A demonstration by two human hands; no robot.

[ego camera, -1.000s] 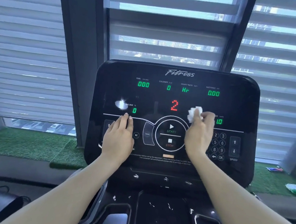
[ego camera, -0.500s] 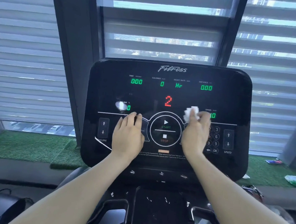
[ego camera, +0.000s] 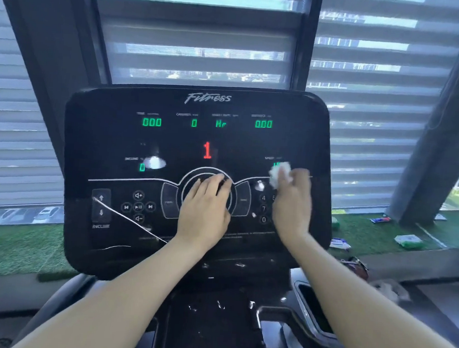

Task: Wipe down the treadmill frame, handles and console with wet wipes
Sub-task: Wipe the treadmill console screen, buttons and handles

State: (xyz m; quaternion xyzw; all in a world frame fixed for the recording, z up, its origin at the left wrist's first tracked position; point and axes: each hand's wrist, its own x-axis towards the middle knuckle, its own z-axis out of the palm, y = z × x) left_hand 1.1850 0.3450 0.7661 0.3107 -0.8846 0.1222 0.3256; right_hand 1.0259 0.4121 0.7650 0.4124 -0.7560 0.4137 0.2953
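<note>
Along the left edge, a strip of green artificial turf (ego camera: 17, 247) is seen on the sill beneath grey slatted window blinds (ego camera: 18, 139). The black glossy treadmill console (ego camera: 113, 129) fills the middle, with its incline arrow buttons (ego camera: 101, 205) at the left and a red digit 1 (ego camera: 207, 150) lit at the centre, where a 2 was shown half a second ago. The left hand (ego camera: 206, 207) is laid flat, fingers straight and gripping nothing, over the round start and stop dial, which is largely hidden by it; it has been shifted rightward from the panel left of the dial. Further right, the crumpled white wet wipe (ego camera: 279, 174) is pinched in the curled fingers of the right hand (ego camera: 292, 204) and pressed on the console at the green speed readout, which is partly covered; the number keypad (ego camera: 263, 208) is half hidden by this hand, which has been carried rightward and is blurred. At the far right, a green and white wipes packet (ego camera: 408, 240) is seen on the turf, well apart from the console.
</note>
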